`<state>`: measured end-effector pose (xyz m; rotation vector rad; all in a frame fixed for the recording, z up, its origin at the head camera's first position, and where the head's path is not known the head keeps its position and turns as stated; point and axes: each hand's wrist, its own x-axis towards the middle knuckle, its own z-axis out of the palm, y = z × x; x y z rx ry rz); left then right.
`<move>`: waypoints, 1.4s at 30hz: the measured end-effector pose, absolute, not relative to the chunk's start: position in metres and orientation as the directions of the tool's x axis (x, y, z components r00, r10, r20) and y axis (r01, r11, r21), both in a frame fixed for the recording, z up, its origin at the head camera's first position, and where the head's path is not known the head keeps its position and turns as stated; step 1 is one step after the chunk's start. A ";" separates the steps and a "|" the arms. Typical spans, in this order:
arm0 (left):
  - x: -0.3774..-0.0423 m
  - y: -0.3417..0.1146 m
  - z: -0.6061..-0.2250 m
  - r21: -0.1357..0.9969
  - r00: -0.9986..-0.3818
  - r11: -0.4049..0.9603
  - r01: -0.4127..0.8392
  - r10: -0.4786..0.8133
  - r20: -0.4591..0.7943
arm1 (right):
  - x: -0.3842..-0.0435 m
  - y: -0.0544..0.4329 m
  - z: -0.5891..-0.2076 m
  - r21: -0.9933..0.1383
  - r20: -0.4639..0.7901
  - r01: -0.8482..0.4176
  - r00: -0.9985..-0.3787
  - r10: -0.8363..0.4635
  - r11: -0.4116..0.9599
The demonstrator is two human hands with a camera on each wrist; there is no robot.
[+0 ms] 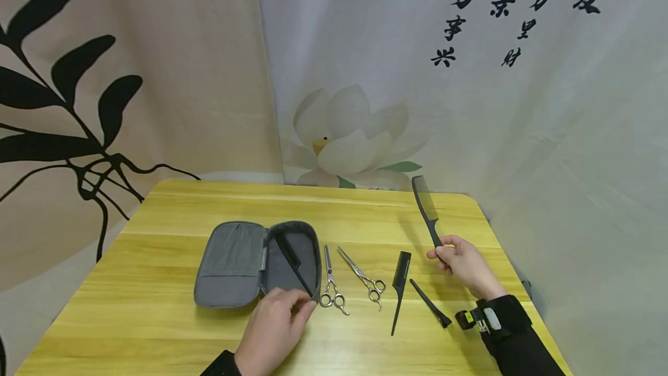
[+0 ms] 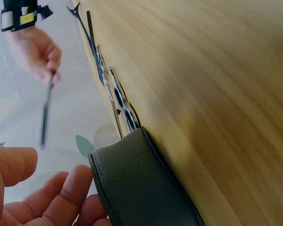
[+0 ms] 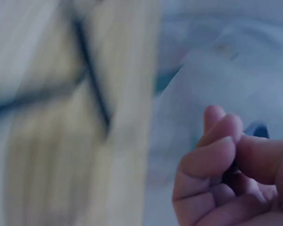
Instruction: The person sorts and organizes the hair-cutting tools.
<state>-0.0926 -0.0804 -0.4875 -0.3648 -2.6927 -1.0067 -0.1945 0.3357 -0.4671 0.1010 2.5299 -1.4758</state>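
Note:
A grey zippered case [image 1: 229,251] lies unfolded on the table, a black tail comb [image 1: 289,253] slanting inside its right half. My left hand [image 1: 279,324] is at the case's front edge. In the left wrist view its fingers touch the case rim [image 2: 100,181], while the thumb stays apart from it. My right hand [image 1: 467,266] pinches a black handled comb [image 1: 429,219] by its handle, teeth end up, above the table's right side. In the right wrist view the curled fingers [image 3: 205,162] mostly hide that handle.
Right of the case lie two pairs of silver scissors [image 1: 330,277] [image 1: 362,276], another black tail comb [image 1: 400,274] and a slim black hair clip [image 1: 430,303]. The wooden table [image 1: 172,329] meets printed cloth hangings [image 1: 365,74] at the back.

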 end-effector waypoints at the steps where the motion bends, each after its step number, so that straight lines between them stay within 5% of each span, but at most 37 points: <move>1: -0.093 -0.081 -0.487 0.621 -0.946 0.724 0.302 0.147 0.289 | -0.193 0.327 -0.463 -0.884 -0.204 0.151 -0.976 -0.073 0.443; 8: -0.095 -0.085 -0.482 0.663 -0.973 0.714 0.227 0.136 0.187 | -0.177 0.243 -0.449 -0.994 -0.092 0.073 -0.958 -0.271 0.077; 13: -0.095 -0.084 -0.482 0.656 -0.971 0.720 0.229 0.119 0.208 | -0.164 0.176 -0.459 -0.994 -0.059 0.093 -0.893 -0.445 -0.054; 23: -0.105 -0.094 -0.475 0.790 -0.989 0.594 0.149 0.087 0.120 | -0.145 0.114 -0.482 -0.981 -0.144 0.060 -0.867 -0.478 0.186; 27: -0.125 -0.111 -0.456 0.946 -0.996 0.321 -0.047 0.056 -0.069 | -0.145 0.111 -0.482 -0.976 -0.151 0.050 -0.858 -0.491 0.211; 31: -0.148 -0.120 -0.446 0.982 -0.981 0.073 -0.175 0.071 -0.180 | -0.144 0.113 -0.484 -0.969 -0.158 0.038 -0.857 -0.491 0.245; 36: -0.170 -0.133 -0.445 0.983 -0.981 0.044 -0.176 0.070 -0.179 | -0.144 0.112 -0.486 -0.956 -0.132 -0.024 -0.857 -0.497 0.294; 42: -0.202 -0.168 -0.425 0.997 -0.995 0.067 -0.023 -0.100 -0.016 | -0.140 0.112 -0.490 -0.901 -0.042 -0.201 -0.841 -0.540 0.383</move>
